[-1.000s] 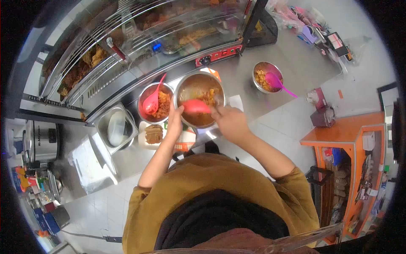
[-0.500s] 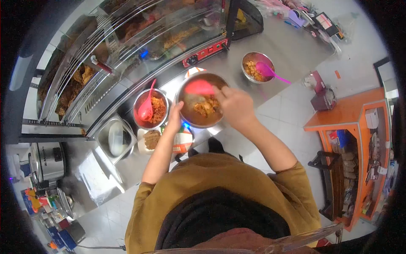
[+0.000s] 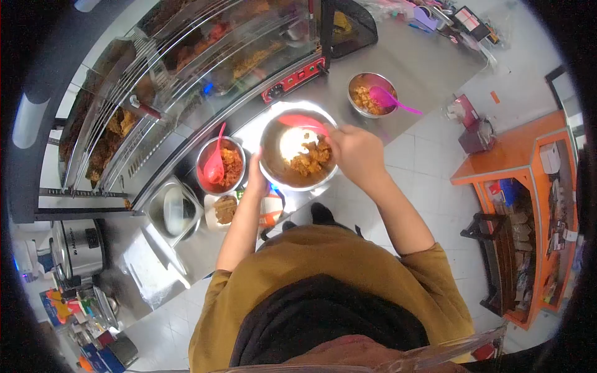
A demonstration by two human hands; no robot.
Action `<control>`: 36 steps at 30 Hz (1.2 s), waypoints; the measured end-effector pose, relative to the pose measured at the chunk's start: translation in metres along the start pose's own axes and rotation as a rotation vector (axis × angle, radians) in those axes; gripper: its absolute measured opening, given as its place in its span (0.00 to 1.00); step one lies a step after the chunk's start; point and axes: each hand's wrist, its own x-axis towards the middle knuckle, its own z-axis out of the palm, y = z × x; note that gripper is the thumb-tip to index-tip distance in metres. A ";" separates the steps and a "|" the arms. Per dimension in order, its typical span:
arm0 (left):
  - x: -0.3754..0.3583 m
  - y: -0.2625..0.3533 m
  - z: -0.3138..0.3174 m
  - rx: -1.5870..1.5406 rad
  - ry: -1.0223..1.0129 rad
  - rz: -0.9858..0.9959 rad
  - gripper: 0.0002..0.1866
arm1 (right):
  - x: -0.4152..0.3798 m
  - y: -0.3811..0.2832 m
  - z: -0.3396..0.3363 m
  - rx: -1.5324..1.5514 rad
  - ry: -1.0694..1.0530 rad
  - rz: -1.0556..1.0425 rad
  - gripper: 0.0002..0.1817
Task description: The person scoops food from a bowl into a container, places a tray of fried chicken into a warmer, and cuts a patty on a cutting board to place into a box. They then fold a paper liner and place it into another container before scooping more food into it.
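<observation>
Right hand [image 3: 357, 155] gripped the red spoon [image 3: 298, 121], now swung to the bowl's [image 3: 273, 168] far rim; left hand [image 3: 256, 181] steadied the bowl; stirring continued.

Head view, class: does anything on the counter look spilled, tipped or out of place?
Nothing stands out. The large steel bowl sits upright, steadied by the left hand, while the right hand works a red spoon inside it. No spill shows.

Bare counter [image 3: 429, 68] between mixing bowl [image 3: 273, 168] and far bowl [image 3: 360, 84].
</observation>
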 end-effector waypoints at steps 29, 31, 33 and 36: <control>0.002 0.000 -0.005 0.266 -0.067 -0.080 0.42 | 0.030 0.019 -0.019 -0.040 -0.042 -0.469 0.11; 0.001 0.008 0.003 0.384 -0.109 0.005 0.40 | 0.022 0.013 0.001 -0.090 -0.112 -0.587 0.13; -0.001 0.016 0.010 0.484 -0.163 0.083 0.37 | 0.021 0.018 0.004 -0.053 -0.162 -0.579 0.11; -0.003 0.020 0.014 0.521 -0.218 0.142 0.33 | 0.029 0.014 -0.013 -0.060 -0.073 -0.502 0.10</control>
